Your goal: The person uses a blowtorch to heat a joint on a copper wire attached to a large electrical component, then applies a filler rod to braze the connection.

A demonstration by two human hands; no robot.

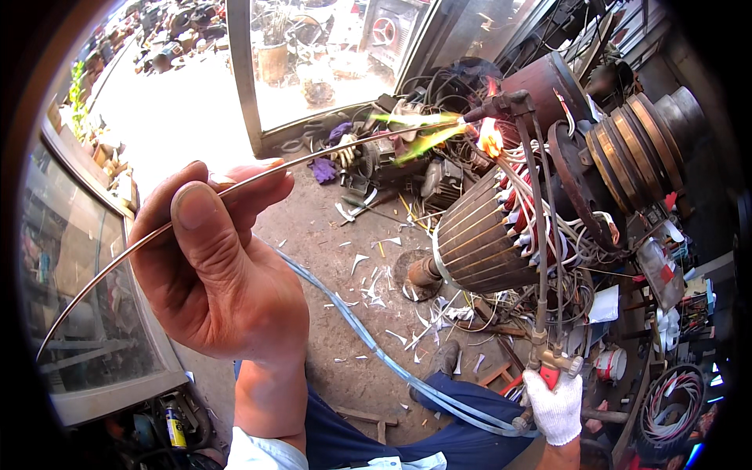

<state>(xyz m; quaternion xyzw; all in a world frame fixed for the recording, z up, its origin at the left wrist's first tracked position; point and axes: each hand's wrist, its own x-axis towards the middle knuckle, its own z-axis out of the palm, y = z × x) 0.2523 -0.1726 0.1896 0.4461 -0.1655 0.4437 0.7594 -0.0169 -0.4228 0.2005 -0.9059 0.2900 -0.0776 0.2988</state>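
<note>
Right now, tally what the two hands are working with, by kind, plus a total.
Filler rods, thin metal, pinched in the bare left hand: 1
Gas torches, lit at the tip, gripped by the gloved right hand: 1
Motor rotors with exposed windings, under the flame: 1
Hoses, pale blue, trailing to the torch: 1
Total: 4

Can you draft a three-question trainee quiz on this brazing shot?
1. True or false: the left hand wears a white glove.
2. Which does the right hand hold? A) hammer B) torch C) pliers
3. Fill in: the thin rod reaches toward the flame at the wires of the motor winding, and pale hoses run across the ____.

Key: 1 false, the left hand is bare and pinches the rod; the right hand is gloved. 2 B. 3 floor.
</note>
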